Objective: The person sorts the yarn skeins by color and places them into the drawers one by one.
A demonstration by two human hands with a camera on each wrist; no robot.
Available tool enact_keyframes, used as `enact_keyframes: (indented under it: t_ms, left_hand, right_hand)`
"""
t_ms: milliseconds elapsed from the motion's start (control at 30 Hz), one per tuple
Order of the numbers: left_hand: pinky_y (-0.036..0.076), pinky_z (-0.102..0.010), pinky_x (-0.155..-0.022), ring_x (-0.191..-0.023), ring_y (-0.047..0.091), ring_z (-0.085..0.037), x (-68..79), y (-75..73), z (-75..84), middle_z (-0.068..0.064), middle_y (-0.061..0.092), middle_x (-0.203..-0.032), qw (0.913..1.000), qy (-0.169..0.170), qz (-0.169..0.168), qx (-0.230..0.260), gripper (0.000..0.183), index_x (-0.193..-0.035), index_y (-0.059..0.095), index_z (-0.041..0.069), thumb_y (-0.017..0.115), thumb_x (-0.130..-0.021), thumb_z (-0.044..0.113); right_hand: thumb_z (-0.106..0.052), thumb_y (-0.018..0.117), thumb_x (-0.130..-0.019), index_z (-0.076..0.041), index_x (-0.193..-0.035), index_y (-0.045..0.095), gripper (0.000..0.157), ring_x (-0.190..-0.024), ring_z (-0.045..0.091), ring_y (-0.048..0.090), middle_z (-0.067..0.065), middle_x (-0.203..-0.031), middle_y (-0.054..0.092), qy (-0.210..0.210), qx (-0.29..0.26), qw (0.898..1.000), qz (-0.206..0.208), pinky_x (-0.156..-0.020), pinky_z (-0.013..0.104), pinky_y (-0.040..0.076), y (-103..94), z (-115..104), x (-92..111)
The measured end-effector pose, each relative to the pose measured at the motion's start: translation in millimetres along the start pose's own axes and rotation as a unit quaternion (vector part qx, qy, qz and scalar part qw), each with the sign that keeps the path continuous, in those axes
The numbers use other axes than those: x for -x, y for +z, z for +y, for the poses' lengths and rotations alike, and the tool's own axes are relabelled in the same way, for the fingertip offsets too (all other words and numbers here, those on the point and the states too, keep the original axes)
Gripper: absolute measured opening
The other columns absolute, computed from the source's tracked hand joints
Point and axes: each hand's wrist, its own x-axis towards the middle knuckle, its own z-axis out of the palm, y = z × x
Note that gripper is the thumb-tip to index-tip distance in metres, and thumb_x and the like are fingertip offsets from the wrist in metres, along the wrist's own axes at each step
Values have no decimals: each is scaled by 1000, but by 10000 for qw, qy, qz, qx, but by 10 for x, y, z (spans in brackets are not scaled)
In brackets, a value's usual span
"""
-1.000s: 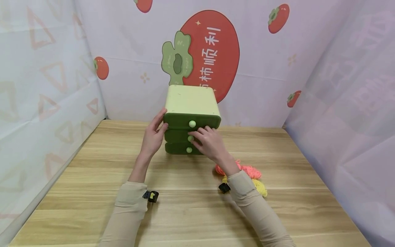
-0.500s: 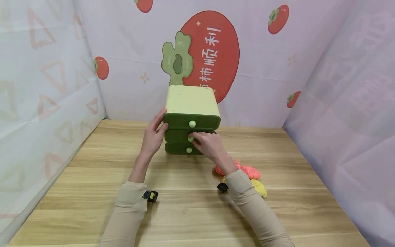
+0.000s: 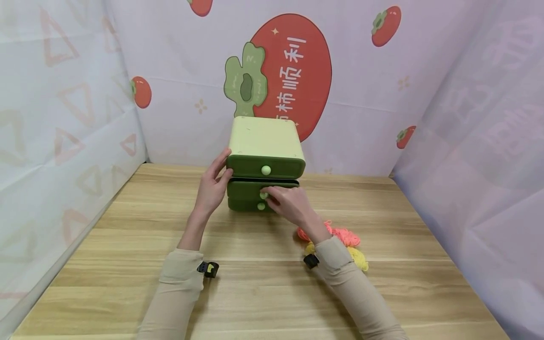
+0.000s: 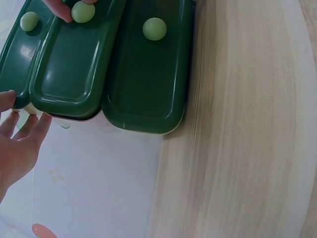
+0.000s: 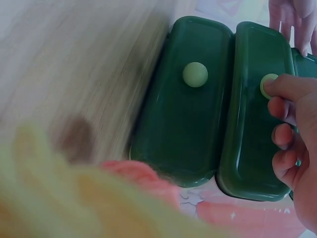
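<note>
A small three-drawer cabinet [image 3: 267,137] with a pale yellow-green top and dark green drawer fronts stands near the back of the table. The left hand [image 3: 211,188] rests against its left side, fingers nearly straight; in the left wrist view its thumb touches the top drawer front. With thumb and forefinger, the right hand [image 3: 290,203] pinches the round light green knob [image 5: 266,85] of the middle drawer [image 4: 69,69]. This drawer is pulled out slightly, showing a dark gap along its top edge. The top drawer [image 3: 246,166] and the bottom drawer [image 5: 183,119] look closed.
Coral-red yarn [image 3: 346,237] and yellow yarn [image 3: 359,259] lie on the wooden table [image 3: 255,293], beside and partly behind the right forearm. A printed cloth backdrop [image 3: 178,61] rises behind the cabinet, with more cloth on both sides.
The right hand's thumb and forefinger have closed on the middle knob, its other fingers curling in. The middle drawer has come forward a little, toward the person. The left hand has stayed put.
</note>
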Motion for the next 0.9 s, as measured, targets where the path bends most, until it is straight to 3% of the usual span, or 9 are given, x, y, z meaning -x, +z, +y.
enact_keyframes:
  t_ms: [167, 467, 667, 900]
  left_hand:
    - [42, -51, -112, -146, 37, -29, -2, -10, -4, -4, 34, -161, 10000, -44, -26, -30, 50, -151, 44, 11, 54, -102, 8]
    - [43, -49, -111, -146, 38, -27, -8, -30, -8, -3, 36, -160, 9998, -184, -42, 33, 51, -151, 44, 12, 55, -102, 7]
    - [44, -49, -110, -145, 39, -26, -10, -30, 10, -3, 36, -160, 9997, -228, -45, 72, 51, -151, 44, 13, 54, -102, 5]
    - [46, -47, -109, -144, 40, -26, -15, -20, 9, -3, 37, -160, 9997, -230, 0, 111, 51, -151, 45, 14, 55, -101, 5]
  right_hand:
    - [-22, 74, -88, -22, -105, 73, 17, -59, 4, 62, -10, -89, 76, -214, 82, 9997, -12, -43, 24, 40, -49, -30, 47]
    - [-18, 76, -86, -20, -104, 72, 18, -67, 3, 65, -11, -86, 75, -500, -102, 9987, 94, -54, 26, 52, -84, -62, 121]
    - [-17, 77, -84, -19, -101, 73, 18, -63, 1, 59, -13, -75, 69, -610, -140, 9978, 212, -57, 25, 53, -114, -81, 145]
    - [-19, 75, -86, -19, -102, 73, 17, -61, 1, 58, -12, -74, 69, -648, -121, 9977, 128, -54, 23, 52, -141, -106, 163]
